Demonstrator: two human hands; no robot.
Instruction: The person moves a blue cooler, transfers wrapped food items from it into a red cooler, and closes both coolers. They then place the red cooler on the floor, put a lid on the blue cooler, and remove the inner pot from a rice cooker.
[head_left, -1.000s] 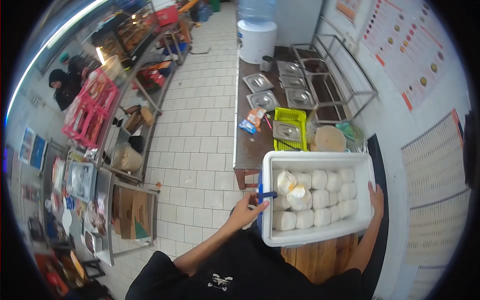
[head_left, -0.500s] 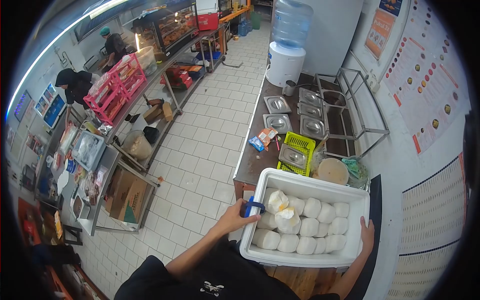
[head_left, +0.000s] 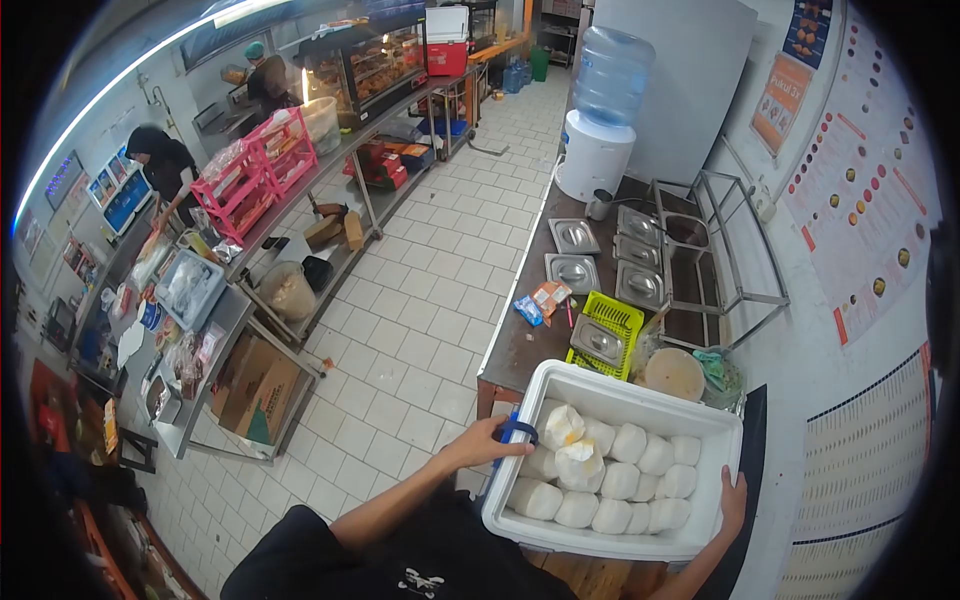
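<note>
Hands at both ends is what I see from my remote seat. The left hand is closed around a short blue plastic handle on the left wall of a white rectangular foam box, with the fingers curled fully over it. The right hand lies against the opposite wall, close to the rim. I cannot tell if its fingers hook the edge or only press flat, because the wall hides them.

The box has no lid and sits between the two hands, in front of the person's chest. Just below the grip is a brown wooden top; whether the box rests on it or hangs free, I cannot tell. Inside are round white wrapped bundles, packed in tight rows. The two nearest the left hand stand higher and look loosely closed.

Just beyond the left hand begins a dark metal counter with a yellow plastic basket on it.

In my judgement the foam is soft and the load is heavy. I would hold the box level, pull evenly on both sides, and give the right side support from low on the wall, not by squeezing the rim. A tilt toward the handle could roll the tall bundles out.
</note>
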